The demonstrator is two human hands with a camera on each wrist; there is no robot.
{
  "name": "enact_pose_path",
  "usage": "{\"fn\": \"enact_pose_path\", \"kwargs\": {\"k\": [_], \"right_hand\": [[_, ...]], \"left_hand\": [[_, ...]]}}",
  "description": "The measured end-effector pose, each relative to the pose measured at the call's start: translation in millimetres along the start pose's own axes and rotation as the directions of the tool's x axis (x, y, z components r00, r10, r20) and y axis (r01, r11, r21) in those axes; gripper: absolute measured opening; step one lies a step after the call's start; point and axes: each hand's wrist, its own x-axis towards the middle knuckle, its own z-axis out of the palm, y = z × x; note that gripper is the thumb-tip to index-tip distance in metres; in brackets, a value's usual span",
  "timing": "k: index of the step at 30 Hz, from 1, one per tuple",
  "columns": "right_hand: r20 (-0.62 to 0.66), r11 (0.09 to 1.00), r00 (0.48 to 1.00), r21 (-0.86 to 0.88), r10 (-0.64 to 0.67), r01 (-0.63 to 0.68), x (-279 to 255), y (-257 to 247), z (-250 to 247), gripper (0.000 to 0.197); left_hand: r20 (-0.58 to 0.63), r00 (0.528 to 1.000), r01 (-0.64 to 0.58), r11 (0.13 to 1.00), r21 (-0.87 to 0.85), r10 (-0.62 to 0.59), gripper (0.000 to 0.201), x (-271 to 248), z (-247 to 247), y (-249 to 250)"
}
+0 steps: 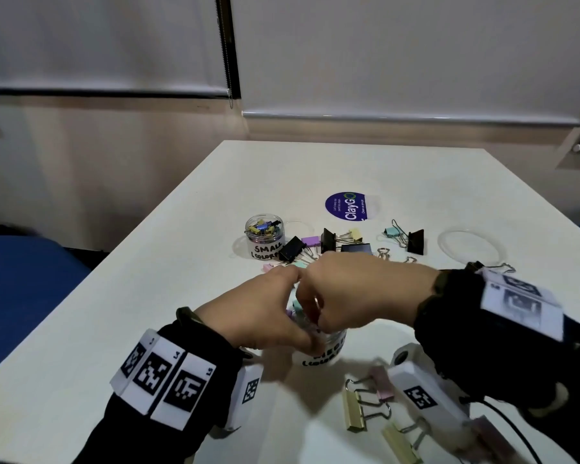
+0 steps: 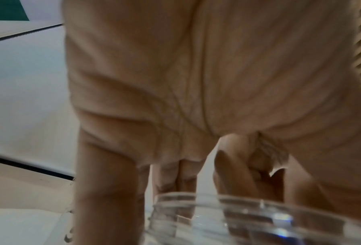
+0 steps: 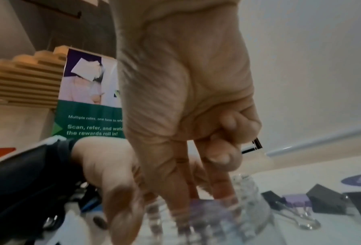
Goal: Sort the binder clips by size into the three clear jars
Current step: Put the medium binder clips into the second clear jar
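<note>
A clear jar [image 1: 322, 353] with a handwritten label stands near the table's front, and my left hand [image 1: 282, 316] grips its side. In the left wrist view my left hand [image 2: 196, 99] reaches down to the jar's rim [image 2: 238, 213]. My right hand [image 1: 329, 296] hovers over the mouth, two fingers [image 3: 221, 187] reaching straight down inside, the other two curled. They reach a purple clip [image 3: 204, 207] among pastel clips [image 1: 297, 308] in the jar [image 3: 250, 190]. Whether they pinch it is hidden. A jar marked SMALL [image 1: 264, 236] holds small clips further back.
Loose black and pastel binder clips [image 1: 329, 242] lie beyond my hands, two more [image 1: 406, 236] to the right. A clear lid [image 1: 467, 249] lies at the far right, a blue round sticker [image 1: 347, 205] behind. Yellow and pink clips [image 1: 359, 406] lie at the front right.
</note>
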Motion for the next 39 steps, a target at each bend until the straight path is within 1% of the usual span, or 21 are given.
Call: {"fn": "enact_pose_path", "kwargs": {"k": [2, 5, 6, 8, 9, 11, 13, 14, 16, 18, 19, 22, 24, 28, 31, 35, 36, 38, 39], "right_hand": [[0.021, 0.996, 1.000, -0.088, 0.005, -0.003, 3, -3, 1, 0.002], [0.049, 0.987, 0.998, -0.157, 0.034, -0.026, 5, -4, -1, 0.021], [0.056, 0.983, 0.997, -0.178, 0.046, -0.036, 6, -5, -1, 0.021], [0.060, 0.979, 0.996, -0.196, 0.063, -0.050, 6, -5, -3, 0.010], [0.056, 0.982, 0.996, -0.181, 0.068, -0.056, 6, -3, -5, 0.008], [0.023, 0.990, 0.997, -0.119, 0.074, -0.071, 4, 2, -9, 0.010], [-0.025, 0.995, 0.996, -0.051, 0.084, -0.085, -4, 9, -14, 0.010], [-0.024, 0.996, 0.996, -0.023, 0.090, -0.091, -10, 12, -16, 0.011], [0.061, 0.996, 0.995, 0.017, 0.083, -0.084, -24, 16, -16, 0.010], [0.187, 0.996, 0.979, 0.029, 0.077, -0.084, -38, 15, -8, 0.005], [0.231, 0.996, 0.970, 0.018, 0.075, -0.082, -43, 14, -2, 0.006], [0.282, 0.997, 0.957, -0.026, 0.074, -0.070, -51, 12, 17, 0.024], [0.275, 0.997, 0.959, -0.046, 0.075, -0.065, -53, 10, 28, 0.027], [0.208, 0.994, 0.978, -0.107, 0.028, -0.006, -53, 11, 41, 0.016], [0.188, 0.994, 0.981, -0.107, 0.045, -0.025, -56, 20, 36, 0.018], [0.161, 0.993, 0.984, -0.095, 0.081, -0.067, -61, 29, 30, 0.024], [0.181, 0.994, 0.979, -0.079, 0.090, -0.077, -63, 29, 32, 0.026], [0.270, 0.993, 0.956, -0.059, 0.119, -0.106, -67, 25, 38, 0.037], [0.307, 0.992, 0.943, -0.060, 0.128, -0.115, -68, 24, 41, 0.039]], "left_hand": [[-0.004, 1.000, 0.001, 1.000, -0.010, -0.001, 0.079, 0, 0, 0], [-0.004, 1.000, 0.002, 1.000, -0.007, -0.002, 0.079, 0, 0, 0], [0.000, 1.000, 0.006, 1.000, -0.001, -0.006, 0.080, 0, 0, 0], [0.005, 1.000, 0.007, 1.000, 0.007, -0.007, 0.082, 0, 0, 0], [0.009, 1.000, 0.006, 1.000, 0.006, -0.006, 0.083, 0, -1, 0], [0.014, 1.000, 0.004, 1.000, 0.001, -0.004, 0.087, 0, 0, 0], [0.018, 1.000, 0.006, 1.000, 0.006, -0.006, 0.096, 0, 0, -1], [0.019, 1.000, 0.009, 1.000, 0.012, -0.010, 0.101, 1, 0, -1], [0.021, 1.000, 0.018, 1.000, 0.020, -0.018, 0.105, 2, 0, -2], [0.021, 1.000, 0.022, 0.999, 0.028, -0.023, 0.106, 2, -1, -2], [0.020, 1.000, 0.023, 0.999, 0.033, -0.023, 0.106, 1, -1, -2], [0.016, 1.000, 0.026, 0.999, 0.030, -0.027, 0.107, 0, -1, 0], [0.008, 1.000, 0.027, 0.999, 0.031, -0.027, 0.108, -1, 0, 0], [-0.008, 1.000, 0.004, 0.993, 0.115, -0.003, 0.115, -7, 5, 1], [0.020, 1.000, -0.008, 0.983, 0.181, 0.005, 0.122, -13, 6, 0], [0.006, 1.000, -0.013, 0.969, 0.248, 0.012, 0.116, -20, 3, -3], [-0.005, 1.000, -0.028, 0.967, 0.252, 0.031, 0.114, -21, 2, -3], [-0.010, 0.997, -0.070, 0.966, 0.248, 0.075, 0.110, -20, 1, -4], [-0.003, 0.996, -0.085, 0.966, 0.245, 0.088, 0.107, -19, 1, -3]]}}
